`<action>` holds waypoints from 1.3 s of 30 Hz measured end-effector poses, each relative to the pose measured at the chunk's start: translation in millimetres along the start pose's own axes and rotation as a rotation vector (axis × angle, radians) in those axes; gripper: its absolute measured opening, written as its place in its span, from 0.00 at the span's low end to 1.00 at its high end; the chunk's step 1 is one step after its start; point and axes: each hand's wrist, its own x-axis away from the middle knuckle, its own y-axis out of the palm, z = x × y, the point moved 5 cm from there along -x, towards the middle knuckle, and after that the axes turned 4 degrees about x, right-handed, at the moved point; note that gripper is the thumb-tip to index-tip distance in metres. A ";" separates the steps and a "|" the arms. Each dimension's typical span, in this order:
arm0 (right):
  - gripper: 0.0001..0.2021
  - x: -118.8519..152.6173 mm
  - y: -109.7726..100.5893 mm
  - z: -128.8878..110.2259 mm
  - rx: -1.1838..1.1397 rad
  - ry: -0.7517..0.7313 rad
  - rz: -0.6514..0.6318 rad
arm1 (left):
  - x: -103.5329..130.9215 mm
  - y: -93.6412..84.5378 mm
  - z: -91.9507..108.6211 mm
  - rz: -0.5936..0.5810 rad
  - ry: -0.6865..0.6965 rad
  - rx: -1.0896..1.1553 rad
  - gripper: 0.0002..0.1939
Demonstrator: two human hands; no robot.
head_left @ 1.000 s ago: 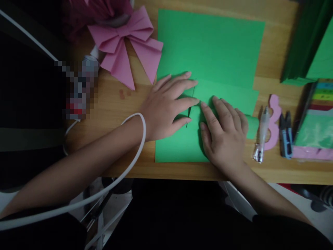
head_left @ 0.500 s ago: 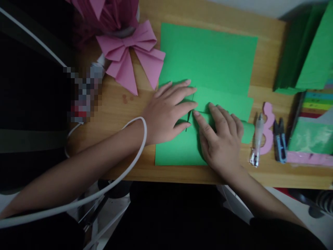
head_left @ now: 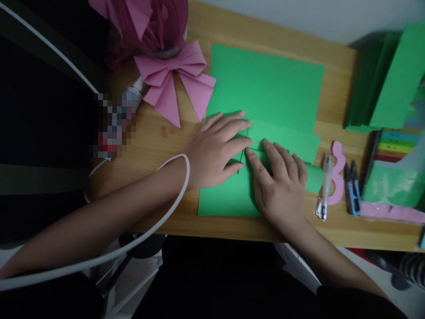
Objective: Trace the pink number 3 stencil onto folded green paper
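A large green paper sheet lies on the wooden table, with a smaller green paper piece on top of it. Dark lines or narrow gaps run across the smaller piece between my hands; which they are I cannot tell. My left hand rests flat on the paper, fingers spread, at the left of these lines. Close to its fingertips, my right hand presses down with its index finger stretched out and the other fingers bent a little, its thumb mostly hidden. A curled green end sticks out right of it.
Pink paper bow at upper left, beside a pixelated tube. On the right lie a clear pen, a pink wavy cutout, blue thread snips and stacked green paper. A white cable loops over my left forearm.
The dark gap in the paper near my left thumb looks narrower. My right fingers have shifted slightly on the paper. The whole view has tilted a little; my left hand stays in place.
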 end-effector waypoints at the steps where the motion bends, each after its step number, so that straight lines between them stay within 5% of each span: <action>1: 0.27 -0.1 0.3 -0.2 -0.005 0.003 -0.004 | 0.0 -0.2 0.1 0.000 0.001 -0.002 0.19; 16: 0.21 -3.9 -5.5 -7.6 0.081 -0.009 -0.041 | 3.4 -5.2 13.6 0.035 0.021 -0.097 0.10; 29: 0.21 -5.8 -4.0 -13.8 0.063 -0.039 -0.030 | 4.6 -4.3 23.1 -0.004 0.123 -0.307 0.12; 39: 0.18 -9.4 -0.6 -5.4 -0.048 0.014 -0.009 | 11.0 1.9 40.3 -0.019 0.333 -0.579 0.16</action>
